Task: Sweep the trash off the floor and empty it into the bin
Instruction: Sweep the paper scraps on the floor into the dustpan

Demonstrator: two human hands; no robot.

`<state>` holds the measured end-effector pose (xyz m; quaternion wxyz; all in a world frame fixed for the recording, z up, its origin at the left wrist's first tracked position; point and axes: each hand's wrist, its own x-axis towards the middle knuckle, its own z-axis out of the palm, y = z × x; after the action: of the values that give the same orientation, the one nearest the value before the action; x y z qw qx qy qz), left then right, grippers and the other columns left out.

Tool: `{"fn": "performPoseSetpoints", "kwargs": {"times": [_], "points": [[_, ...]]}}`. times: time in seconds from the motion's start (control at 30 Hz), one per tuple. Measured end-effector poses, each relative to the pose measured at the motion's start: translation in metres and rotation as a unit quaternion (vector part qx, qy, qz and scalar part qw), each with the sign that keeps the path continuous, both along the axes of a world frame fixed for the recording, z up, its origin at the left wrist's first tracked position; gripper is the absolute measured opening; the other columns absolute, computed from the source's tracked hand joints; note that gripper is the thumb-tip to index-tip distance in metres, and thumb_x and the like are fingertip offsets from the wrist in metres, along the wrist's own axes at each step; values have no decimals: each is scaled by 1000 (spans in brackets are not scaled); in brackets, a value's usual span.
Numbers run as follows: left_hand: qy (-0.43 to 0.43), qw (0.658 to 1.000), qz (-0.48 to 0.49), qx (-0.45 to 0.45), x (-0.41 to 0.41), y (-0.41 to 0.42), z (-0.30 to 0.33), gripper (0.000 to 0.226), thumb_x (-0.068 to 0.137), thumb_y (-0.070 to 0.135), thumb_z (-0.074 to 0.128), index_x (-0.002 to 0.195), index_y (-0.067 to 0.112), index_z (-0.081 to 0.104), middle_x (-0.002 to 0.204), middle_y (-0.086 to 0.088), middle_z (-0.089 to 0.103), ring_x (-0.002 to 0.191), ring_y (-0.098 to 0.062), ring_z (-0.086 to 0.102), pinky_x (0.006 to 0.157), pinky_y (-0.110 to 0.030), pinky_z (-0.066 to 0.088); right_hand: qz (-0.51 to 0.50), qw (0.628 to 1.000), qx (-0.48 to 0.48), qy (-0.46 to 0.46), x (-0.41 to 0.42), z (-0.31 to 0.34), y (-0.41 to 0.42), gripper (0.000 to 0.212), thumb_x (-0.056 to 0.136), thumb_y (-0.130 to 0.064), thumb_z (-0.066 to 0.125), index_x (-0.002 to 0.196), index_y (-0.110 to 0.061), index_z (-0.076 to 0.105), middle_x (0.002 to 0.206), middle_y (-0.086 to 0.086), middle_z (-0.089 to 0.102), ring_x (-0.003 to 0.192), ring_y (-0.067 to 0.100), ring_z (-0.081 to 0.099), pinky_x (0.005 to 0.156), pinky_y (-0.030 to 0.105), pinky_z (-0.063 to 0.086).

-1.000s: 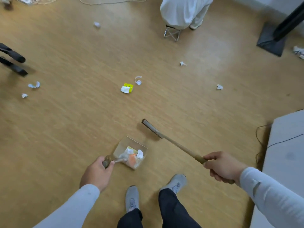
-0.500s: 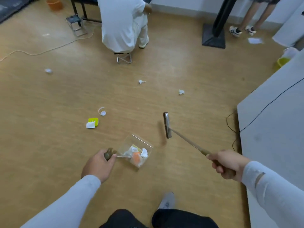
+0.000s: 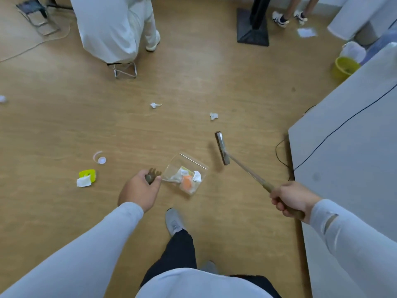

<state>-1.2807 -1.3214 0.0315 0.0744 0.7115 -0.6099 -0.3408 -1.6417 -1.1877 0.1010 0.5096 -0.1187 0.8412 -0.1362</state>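
Left hand grips the handle of a clear dustpan holding collected trash (white and orange scraps). Right hand is clenched around the brush handle, brush head just right of the pan. Paper scraps lie on the floor beyond. A yellow bin stands far right.

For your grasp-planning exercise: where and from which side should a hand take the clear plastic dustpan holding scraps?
Grip the clear plastic dustpan by its brown handle, coming from the wearer's left and behind, as the left hand does. The handle projects from the closed rear wall; the open mouth faces away towards the brush, so the scraps stay in.
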Motion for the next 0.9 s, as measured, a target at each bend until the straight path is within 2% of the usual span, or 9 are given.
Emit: {"fn": "performPoseSetpoints", "kwargs": {"times": [0.1, 0.2, 0.37, 0.53, 0.63, 0.73, 0.9], "points": [[1, 1000, -11, 18, -20, -41, -5, 28, 96, 47, 57, 113, 26, 61, 90, 8, 60, 83, -23, 56, 73, -33, 47, 25, 999, 20, 25, -9, -4, -38, 10, 85, -8, 60, 88, -2, 68, 65, 10, 60, 51, 20, 48, 47, 25, 39], [10, 999, -32, 32, -38, -76, -7, 16, 95, 45, 57, 100, 30, 58, 80, 15, 59, 79, -23, 60, 70, -33, 48, 35, 998, 27, 39, -19, -5, -76, 17, 86, -10, 59, 95, -1, 70, 68, 11, 60, 60, 24, 48, 51, 29, 40], [12, 998, -40, 43, -71, -126, -10, 13, 94, 47, 57, 99, 34, 59, 81, 18, 59, 81, -22, 61, 70, -32, 48, 22, 999, 15, 45, -41, -5, -140, 17, 92, -12, 57, 103, -6, 69, 72, 14, 59, 66, 27, 48, 51, 30, 40], [-1, 998, -25, 55, -114, -170, -21, 19, 93, 48, 57, 102, 32, 61, 82, 16, 61, 81, -22, 61, 68, -32, 47, 37, 997, 5, 71, -83, -18, -209, 17, 89, -11, 56, 99, -5, 69, 68, 14, 60, 56, 24, 48, 46, 26, 40], [-5, 998, -8, 56, -147, -196, -22, 19, 93, 47, 58, 99, 29, 59, 83, 13, 61, 80, -21, 60, 69, -31, 46, 81, 994, 8, 78, -119, -25, -252, 19, 90, -10, 56, 105, -7, 67, 69, 13, 61, 52, 20, 50, 45, 25, 42], [-14, 998, 4, 57, -181, -223, -25, 17, 93, 45, 58, 92, 28, 60, 78, 13, 61, 74, -17, 60, 68, -33, 51, 137, 986, 16, 90, -165, -37, -301, 20, 91, -10, 56, 107, -6, 68, 65, 11, 59, 39, 15, 47, 35, 18, 37], [-29, 997, 38, 68, -235, -260, -34, 17, 94, 47, 58, 97, 31, 62, 80, 15, 62, 74, -12, 61, 71, -34, 54, 212, 972, 25, 96, -227, -65, -377, 19, 91, -11, 54, 106, -13, 65, 73, 12, 65, 56, 24, 59, 56, 32, 49]]}}
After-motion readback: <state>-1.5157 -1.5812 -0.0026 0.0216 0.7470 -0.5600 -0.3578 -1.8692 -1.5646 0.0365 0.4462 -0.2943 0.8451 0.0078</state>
